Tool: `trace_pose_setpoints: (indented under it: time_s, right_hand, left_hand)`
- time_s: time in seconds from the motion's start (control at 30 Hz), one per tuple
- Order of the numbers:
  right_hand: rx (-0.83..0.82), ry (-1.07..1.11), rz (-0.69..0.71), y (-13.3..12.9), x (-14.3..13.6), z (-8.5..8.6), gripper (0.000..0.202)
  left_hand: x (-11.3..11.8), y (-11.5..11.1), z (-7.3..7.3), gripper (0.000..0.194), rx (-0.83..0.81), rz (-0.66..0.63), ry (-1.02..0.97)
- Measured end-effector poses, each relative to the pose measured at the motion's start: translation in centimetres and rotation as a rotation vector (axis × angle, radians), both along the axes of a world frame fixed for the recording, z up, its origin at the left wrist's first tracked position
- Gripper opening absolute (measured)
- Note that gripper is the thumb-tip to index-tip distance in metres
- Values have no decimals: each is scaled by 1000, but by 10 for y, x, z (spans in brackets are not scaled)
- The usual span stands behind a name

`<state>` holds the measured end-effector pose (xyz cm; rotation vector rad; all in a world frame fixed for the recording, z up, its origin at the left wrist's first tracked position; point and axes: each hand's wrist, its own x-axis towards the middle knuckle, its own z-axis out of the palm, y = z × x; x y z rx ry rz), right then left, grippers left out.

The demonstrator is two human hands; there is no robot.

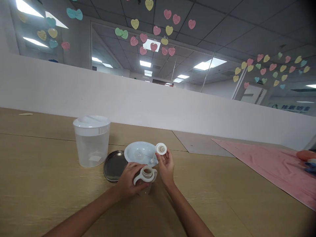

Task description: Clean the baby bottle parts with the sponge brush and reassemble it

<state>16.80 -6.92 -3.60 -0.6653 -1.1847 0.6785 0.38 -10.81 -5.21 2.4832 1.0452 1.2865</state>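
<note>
My left hand is wrapped round a clear baby bottle with white side handles. The bottle stands roughly upright, and its threaded mouth is uncovered and faces up. In my right hand a round white bottle cap is pinched between thumb and fingers, its hollow inside turned towards me. The cap is apart from the bottle, above and to its right. Just behind both hands sits a white bowl, holding a clear rounded piece and a small white piece whose kinds I cannot make out.
A shallow metal tray lies left of the bowl. Behind it stands a translucent bucket with a white lid. Pink cloth covers the right side of the wooden table. A low white wall runs along the back.
</note>
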Motion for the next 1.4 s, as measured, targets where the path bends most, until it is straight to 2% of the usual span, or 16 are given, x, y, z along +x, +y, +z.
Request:
trace_pose_setpoints:
  time_s: [0.2,0.33,0.5,0.6,0.8,1.0,1.23,1.4]
  right_hand:
    - [-58,-86,10,6,1,-8,45]
    - [-131,-168,64,8,3,-13,39]
    - [-196,-237,115,6,2,-17,46]
    - [-161,-254,124,6,2,-18,53]
    - [-59,-391,50,10,6,-20,46]
    - [-60,-381,29,8,4,-15,39]
    - [-98,-317,-128,9,3,-12,41]
    - [-150,-400,-169,6,7,-7,39]
  left_hand:
    - [-1,0,-3,49,17,-1,4]
    - [-1,0,-4,49,14,7,8]
    - [-1,0,-4,50,6,-12,15]
    - [-1,1,-5,50,3,-9,8]
    - [-1,1,-5,49,-1,-16,11]
    - [-1,1,-4,49,-12,-7,11]
    - [-1,0,-4,49,-10,6,14]
    - [-1,1,-5,50,-19,8,15]
